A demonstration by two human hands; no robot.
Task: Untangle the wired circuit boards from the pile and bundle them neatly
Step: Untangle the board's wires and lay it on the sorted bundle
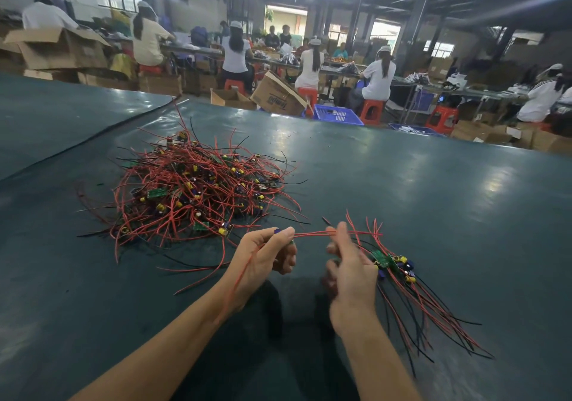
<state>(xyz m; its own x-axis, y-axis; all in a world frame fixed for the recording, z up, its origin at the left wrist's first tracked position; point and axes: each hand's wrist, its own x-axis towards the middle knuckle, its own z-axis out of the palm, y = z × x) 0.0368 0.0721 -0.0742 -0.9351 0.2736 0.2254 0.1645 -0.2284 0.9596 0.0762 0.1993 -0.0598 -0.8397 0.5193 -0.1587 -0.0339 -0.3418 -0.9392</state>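
A tangled pile of small green circuit boards with red and black wires [198, 187] lies on the dark green table, left of centre. My left hand [266, 258] pinches one board with a blue part at its fingertips; a red wire hangs down over my wrist. That board's red wires [312, 234] stretch to the right into my right hand [349, 264], whose thumb and fingers close on them. Just right of my right hand lies a sorted bundle of boards [394, 264], their wires fanning toward the lower right.
The table [433, 190] is wide, with a seam running across its left part. Beyond its far edge stand cardboard boxes [278, 93], blue crates [337, 114], red stools, and several seated people at long benches.
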